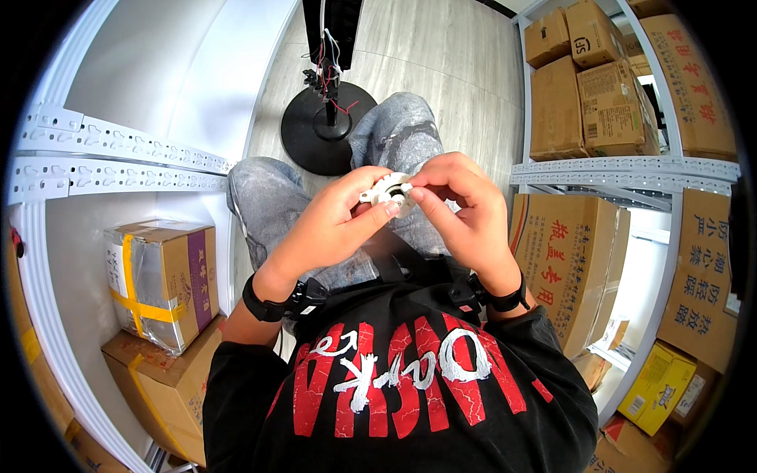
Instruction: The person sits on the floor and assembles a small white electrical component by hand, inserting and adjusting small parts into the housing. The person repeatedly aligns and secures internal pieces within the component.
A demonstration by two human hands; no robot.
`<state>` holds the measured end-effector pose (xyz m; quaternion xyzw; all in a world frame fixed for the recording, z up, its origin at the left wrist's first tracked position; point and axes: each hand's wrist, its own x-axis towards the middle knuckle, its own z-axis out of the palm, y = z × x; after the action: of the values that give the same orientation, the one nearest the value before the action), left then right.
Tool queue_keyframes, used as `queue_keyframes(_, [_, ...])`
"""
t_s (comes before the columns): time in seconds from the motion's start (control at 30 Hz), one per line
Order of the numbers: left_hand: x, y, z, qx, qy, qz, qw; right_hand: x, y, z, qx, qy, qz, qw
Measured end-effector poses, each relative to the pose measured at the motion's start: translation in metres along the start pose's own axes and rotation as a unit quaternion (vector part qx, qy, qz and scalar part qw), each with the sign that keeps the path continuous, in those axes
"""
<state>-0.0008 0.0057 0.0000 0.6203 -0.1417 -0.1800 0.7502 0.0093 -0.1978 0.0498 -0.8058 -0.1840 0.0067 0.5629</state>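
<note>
Above my lap I hold a small white plastic part [387, 188], roundish, with a notched edge, a small tab on its left and a dark gap inside. My left hand [341, 218] is closed around its left side, the thumb lying along its near edge. On the other side, my right hand [461, 206] pinches the part's right edge between thumb and fingers. What kind of part it is, I cannot make out. Black bands with small black boxes are on both my wrists.
A black stand [328, 126] with a round base and loose coloured wires stands on the floor beyond my knees. White metal shelving rises on both sides. Taped cartons [162, 284] sit at the left; large cartons [564, 260] and a yellow box [657, 386] fill the right.
</note>
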Motion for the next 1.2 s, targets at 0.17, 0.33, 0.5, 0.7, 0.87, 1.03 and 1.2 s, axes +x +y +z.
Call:
queue_keyframes(0.17, [0.000, 0.002, -0.002, -0.037, -0.011, -0.023, 0.999, 0.000, -0.003, -0.005, 0.200, 0.041, 0.113, 0.972])
queue_keyframes(0.33, [0.001, 0.006, -0.003, -0.085, -0.025, -0.031, 0.996, 0.000, 0.001, -0.013, 0.205, 0.022, 0.093, 0.974])
queue_keyframes(0.5, [0.000, 0.009, -0.007, -0.153, -0.057, -0.079, 0.983, -0.002, 0.004, -0.012, 0.150, 0.032, 0.036, 0.988])
queue_keyframes(0.7, [0.002, 0.012, -0.012, -0.158, -0.098, -0.095, 0.978, 0.003, -0.002, -0.022, -0.078, -0.035, -0.109, 0.990])
queue_keyframes(0.87, [0.004, 0.004, -0.017, -0.163, -0.136, -0.120, 0.970, 0.004, -0.008, -0.023, -0.119, -0.095, -0.171, 0.974])
queue_keyframes(1.03, [0.006, 0.008, -0.029, -0.163, -0.164, -0.188, 0.954, 0.005, -0.011, -0.027, -0.123, -0.135, -0.198, 0.963])
queue_keyframes(1.2, [0.007, 0.007, -0.027, -0.179, -0.147, -0.229, 0.945, 0.002, -0.013, -0.028, -0.105, -0.138, -0.185, 0.967])
